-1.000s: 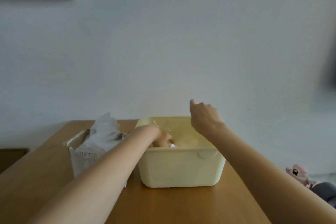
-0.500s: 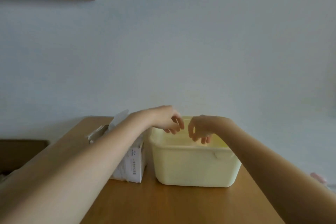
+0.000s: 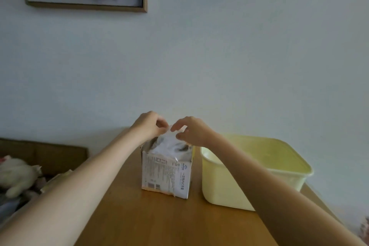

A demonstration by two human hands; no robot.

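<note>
Sheet [image 3: 169, 144] in box [image 3: 165, 173] on table [image 3: 139, 217]; tub [image 3: 265, 168] just right of box.

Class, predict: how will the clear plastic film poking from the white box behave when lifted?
Probably floppy: the plastic film looks crumpled and bunched, holding no flat shape. Likely very light, being thin and see-through. The white box might tip if the film snags in its open top.

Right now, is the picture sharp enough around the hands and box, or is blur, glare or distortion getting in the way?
Head view: soft, dim, even light, no glare; left hand and right hand slightly blurred at the clear plastic atop the box; box print only partly readable; wide-angle lens stretches the forearms toward the bottom corners.
</note>
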